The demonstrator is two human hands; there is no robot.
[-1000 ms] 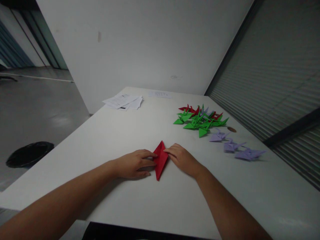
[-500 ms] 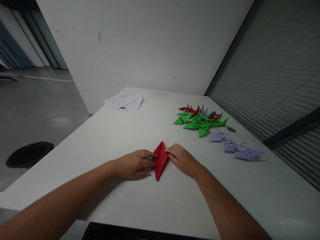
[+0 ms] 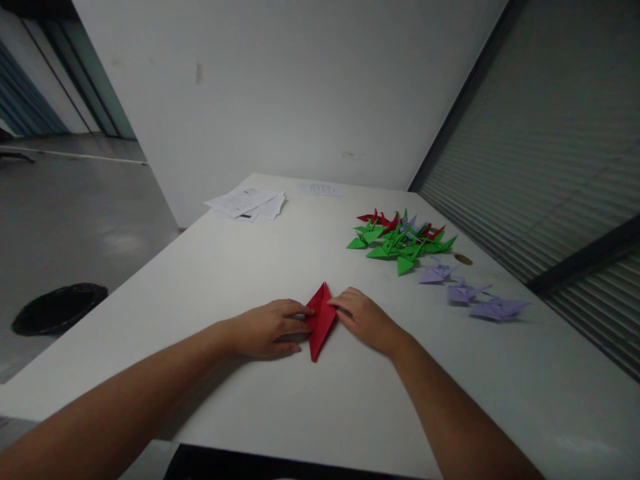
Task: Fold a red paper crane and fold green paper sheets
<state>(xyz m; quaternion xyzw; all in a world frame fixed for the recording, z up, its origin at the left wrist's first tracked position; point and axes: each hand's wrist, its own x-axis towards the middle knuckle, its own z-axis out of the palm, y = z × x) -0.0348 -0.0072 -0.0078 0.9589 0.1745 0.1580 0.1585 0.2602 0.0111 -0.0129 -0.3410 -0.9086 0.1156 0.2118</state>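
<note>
"Where's the piece, and what are the fingers doing?"

"The red folded paper point(image 3: 321, 321) lies on the table point(image 3: 380, 413), near me, between my left hand point(image 3: 267, 328) and right hand point(image 3: 367, 321). Both sets of fingers point(image 3: 296, 309) touch its sides, unclenched."

"Around it?"

"Paper cranes point(image 3: 400, 243) far right, papers point(image 3: 245, 203) far left. A black round tub point(image 3: 59, 309) sits on the floor; I can't see inside."

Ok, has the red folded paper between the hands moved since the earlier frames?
No. The red folded paper sits in the same spot relative to the stack of printed sheets, with no visible shift either way.
</note>
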